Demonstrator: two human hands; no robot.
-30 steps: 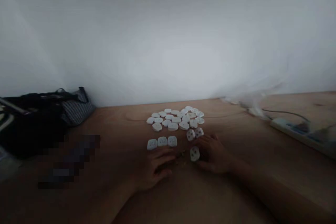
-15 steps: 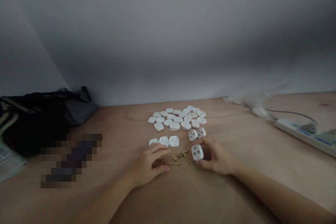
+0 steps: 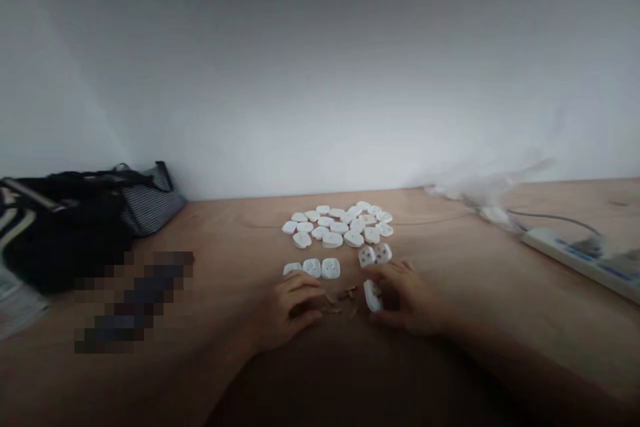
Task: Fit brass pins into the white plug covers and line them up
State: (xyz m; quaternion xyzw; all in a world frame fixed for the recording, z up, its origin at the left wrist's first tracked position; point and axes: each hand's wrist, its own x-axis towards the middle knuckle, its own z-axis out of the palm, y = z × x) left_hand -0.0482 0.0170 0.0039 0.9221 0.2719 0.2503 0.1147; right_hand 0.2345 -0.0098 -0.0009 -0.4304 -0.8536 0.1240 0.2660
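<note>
on the table [image 3: 230,233], pins [image 3: 349,293] lie between the left hand [image 3: 290,310] and the right hand [image 3: 409,297], which holds a block [image 3: 371,295]. behind the left hand is a row of blocks [image 3: 311,268], behind the right a pair of blocks [image 3: 367,256], farther back a cluster of blocks [image 3: 339,228]; a bag [image 3: 75,233] sits far left, a power strip [image 3: 565,253] far right.

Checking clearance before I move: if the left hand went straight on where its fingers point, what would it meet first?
Most likely the small brass-coloured pieces just ahead of the left hand. Depth is unclear; passing above them, it might meet the white block in the right hand.
</note>
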